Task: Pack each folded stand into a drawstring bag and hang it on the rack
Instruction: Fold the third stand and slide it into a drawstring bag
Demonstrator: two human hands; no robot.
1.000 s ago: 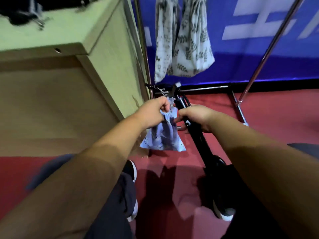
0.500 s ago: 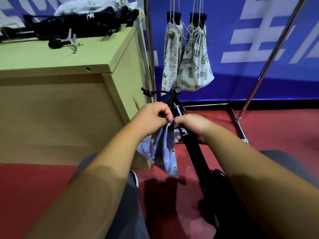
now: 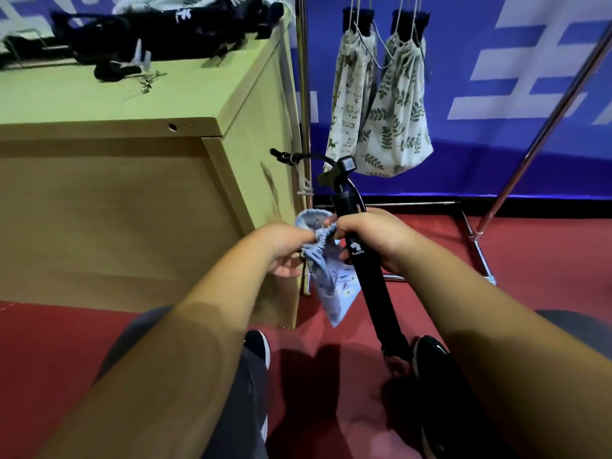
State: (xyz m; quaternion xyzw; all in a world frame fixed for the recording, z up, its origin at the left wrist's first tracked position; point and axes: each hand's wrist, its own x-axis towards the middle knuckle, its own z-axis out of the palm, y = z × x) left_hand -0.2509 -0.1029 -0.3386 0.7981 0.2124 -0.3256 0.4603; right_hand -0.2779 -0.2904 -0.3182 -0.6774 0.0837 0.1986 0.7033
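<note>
- Whereas the blue drawstring bag point(image 3: 331, 286) hung bunched half a second ago, its gathered mouth now stretches between both hands, starting to open.
- Its hem is pinched by the left hand point(image 3: 284, 250); the right hand point(image 3: 374, 236) clamps the folded stand point(image 3: 374, 286) just beside it.
- The stand is not yet inside, so I judge insertion comes next.

Soft matt pale blue cloth drawstring bag point(image 3: 331, 283); smooth matt black folded stand point(image 3: 374, 286); shiny metal rack pole point(image 3: 303, 94); matt pale wooden cabinet point(image 3: 116, 210).
</note>
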